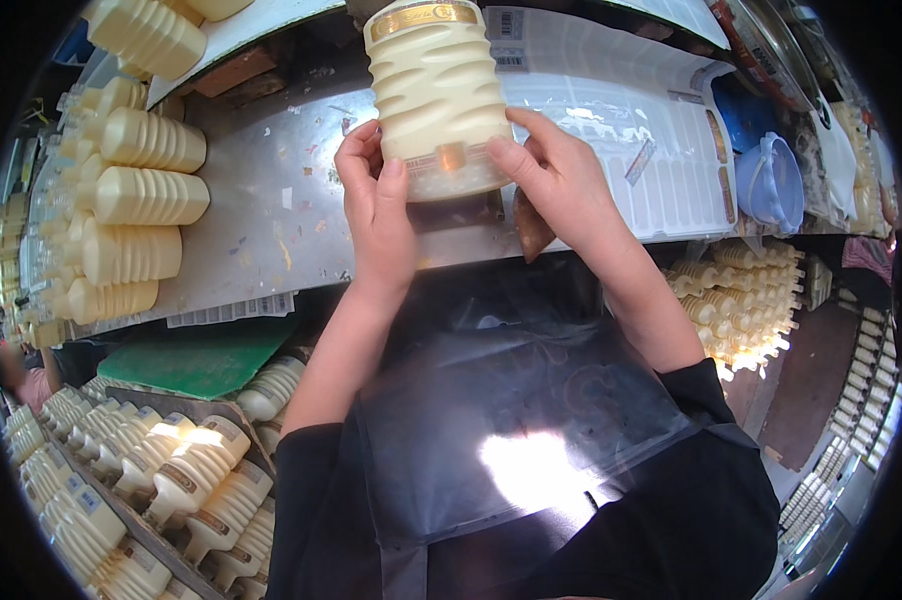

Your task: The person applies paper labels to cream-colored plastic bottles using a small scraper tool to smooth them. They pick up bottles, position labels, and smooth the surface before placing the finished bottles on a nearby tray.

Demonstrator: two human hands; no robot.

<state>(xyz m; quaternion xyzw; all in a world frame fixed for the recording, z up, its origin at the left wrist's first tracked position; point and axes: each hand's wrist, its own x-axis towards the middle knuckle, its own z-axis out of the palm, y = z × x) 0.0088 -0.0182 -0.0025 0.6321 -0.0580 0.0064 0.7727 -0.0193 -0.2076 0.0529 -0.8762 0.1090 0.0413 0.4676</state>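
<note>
Both hands hold one large cream-coloured ribbed bottle (436, 85) above a metal worktable (261, 215). A gold band runs round its far end, and a small label sits on its near end. My left hand (376, 200) grips the bottle's left side, thumb pressed on the near end. My right hand (551, 175) grips the right side, with its fingers on the lower edge by the label.
Several identical bottles (141, 195) lie in a row at the table's left. A clear plastic-wrapped white sheet stack (631, 130) lies at right, with a blue tub (771, 180) beyond. Crates of bottles (171, 470) stand lower left, more bottles (746, 305) right. A green board (201, 360) lies under the table.
</note>
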